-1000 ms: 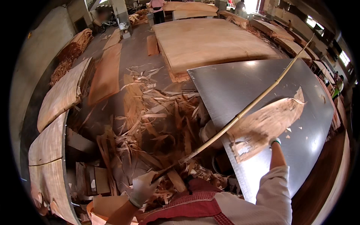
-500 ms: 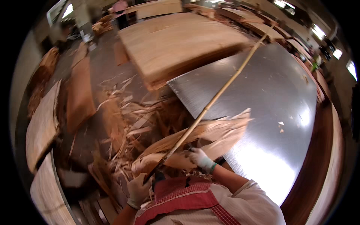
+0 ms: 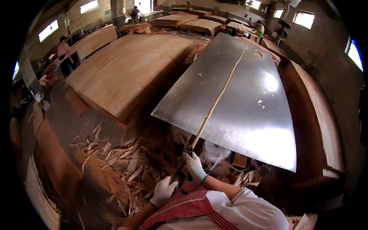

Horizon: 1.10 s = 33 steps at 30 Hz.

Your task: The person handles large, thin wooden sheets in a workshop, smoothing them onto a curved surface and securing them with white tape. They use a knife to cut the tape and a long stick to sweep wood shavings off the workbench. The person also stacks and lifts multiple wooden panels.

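Note:
A long thin bamboo pole [image 3: 218,100] lies across the shiny metal-topped table [image 3: 245,80], its far tip near the table's far end. Its dark near end comes down toward my body. My right hand [image 3: 196,168], in a white glove with a green cuff, is closed around the pole just off the table's near edge. A small dark piece shows at those fingers; I cannot tell what it is. Lower down, my white-gloved left hand [image 3: 164,192] is closed on the pole's dark end. Torn wood veneer strips [image 3: 130,168] litter the floor beside it.
Left of the table stands a big stack of veneer sheets [image 3: 130,73]; another stack [image 3: 312,119] lines the right side. A white roll [image 3: 215,151] sits under the table's near edge. Veneer sheets [image 3: 57,161] lean at the left. A person in pink [image 3: 64,51] stands far left.
The veneer sheet my right hand held is gone from it, and that hand now grips the pole. The pole has swung to point farther forward over the table. My view has turned and lifted.

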### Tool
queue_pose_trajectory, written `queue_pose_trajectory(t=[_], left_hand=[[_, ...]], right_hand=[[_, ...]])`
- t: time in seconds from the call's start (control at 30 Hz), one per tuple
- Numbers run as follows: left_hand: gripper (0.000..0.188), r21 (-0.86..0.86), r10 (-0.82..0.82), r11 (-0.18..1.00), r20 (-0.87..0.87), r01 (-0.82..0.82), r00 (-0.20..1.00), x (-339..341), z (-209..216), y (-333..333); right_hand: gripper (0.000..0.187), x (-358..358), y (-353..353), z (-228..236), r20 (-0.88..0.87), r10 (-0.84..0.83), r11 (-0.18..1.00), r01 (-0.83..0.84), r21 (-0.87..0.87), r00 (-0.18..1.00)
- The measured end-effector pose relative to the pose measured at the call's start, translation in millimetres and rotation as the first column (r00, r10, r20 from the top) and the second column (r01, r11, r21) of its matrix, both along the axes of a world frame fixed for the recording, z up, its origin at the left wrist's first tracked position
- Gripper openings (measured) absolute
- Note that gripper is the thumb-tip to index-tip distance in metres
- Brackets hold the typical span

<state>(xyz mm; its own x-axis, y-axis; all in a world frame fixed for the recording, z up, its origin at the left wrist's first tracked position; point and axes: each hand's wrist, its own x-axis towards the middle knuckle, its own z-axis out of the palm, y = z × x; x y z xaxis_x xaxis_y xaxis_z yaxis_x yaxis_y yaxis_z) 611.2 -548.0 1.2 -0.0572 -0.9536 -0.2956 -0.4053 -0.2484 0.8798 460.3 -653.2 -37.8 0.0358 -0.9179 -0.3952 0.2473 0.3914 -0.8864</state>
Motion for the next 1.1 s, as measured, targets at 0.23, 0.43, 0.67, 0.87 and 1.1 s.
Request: queue_pose_trajectory(t=[0.23, 0.43, 0.67, 0.87, 1.1], left_hand=[[0.025, 0.097, -0.144, 0.982, -0.144, 0.159, 0.979, 2.2, -36.1, -71.1], [0.028, 0.030, -0.386, 0.918, -0.167, 0.396, 0.907, -16.3, -52.0, -150.2], [0.039, 0.182, -0.400, 0.842, -0.419, 0.507, 0.815, 81.2, -71.8, -223.5], [0.032, 0.377, 0.451, 0.863, -0.276, -0.336, 0.849, 296.0, -124.6, -204.8], [0.037, 0.505, 0.638, 0.730, -0.261, -0.460, 0.725, 446.1, -181.8, -216.5]], right_hand=[[0.022, 4.7, -25.5, -24.9, -0.067, -0.154, 0.987, 0.151, -0.047, 0.986], [0.010, -21.1, -95.6, -60.5, -0.162, -0.339, 0.928, 0.301, -0.220, 0.927], [0.017, -201.1, -236.5, -180.3, -0.357, -0.594, 0.799, 0.477, -0.366, 0.721], [0.026, -143.0, -301.9, -90.2, -0.477, -0.654, 0.755, 0.544, -0.366, 0.587], [0.040, 195.6, -411.4, 23.1, -0.291, -0.441, 0.853, 0.296, -0.430, 0.849]])
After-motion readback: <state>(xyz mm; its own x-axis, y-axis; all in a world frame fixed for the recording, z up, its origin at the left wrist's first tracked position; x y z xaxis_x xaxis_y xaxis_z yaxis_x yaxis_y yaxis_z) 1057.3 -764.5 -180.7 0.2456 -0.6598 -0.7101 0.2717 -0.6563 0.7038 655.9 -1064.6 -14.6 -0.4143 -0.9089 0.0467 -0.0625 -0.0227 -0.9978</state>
